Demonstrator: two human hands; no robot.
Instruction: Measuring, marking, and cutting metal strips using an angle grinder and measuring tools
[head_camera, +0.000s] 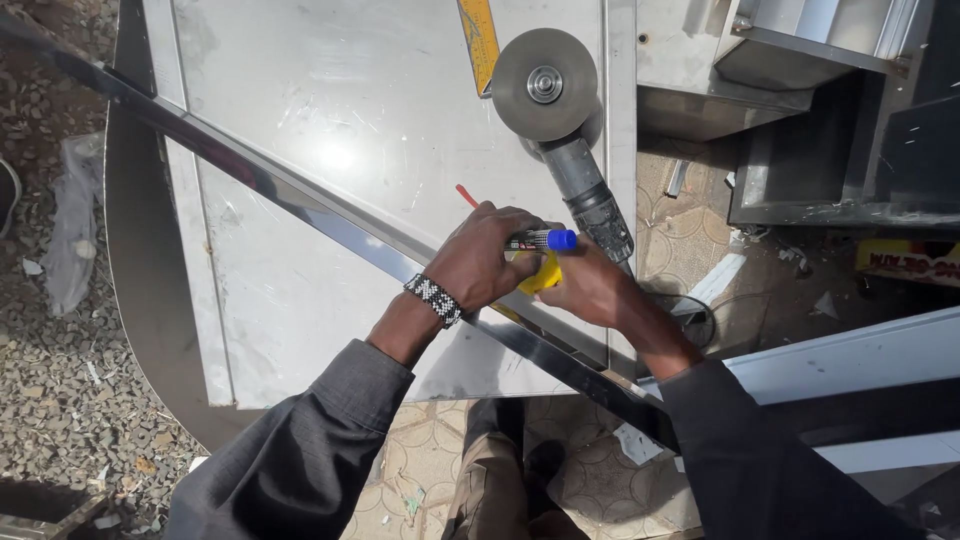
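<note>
Left hand (480, 258) grips marker (540, 240) — right hand (590, 285) clasps yellow tape measure (540, 275) on steel strip (300, 195).

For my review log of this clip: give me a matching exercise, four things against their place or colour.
Things:
1. marker
2. angle grinder
3. beaded wristband
4. yellow tape measure

Descriptions:
A. black and white, on the left wrist
B. lying on the steel sheet, disc facing up
C. blue cap, held in the left hand
D. between the two hands, mostly hidden

Pairs: 1-C, 2-B, 3-A, 4-D
</note>
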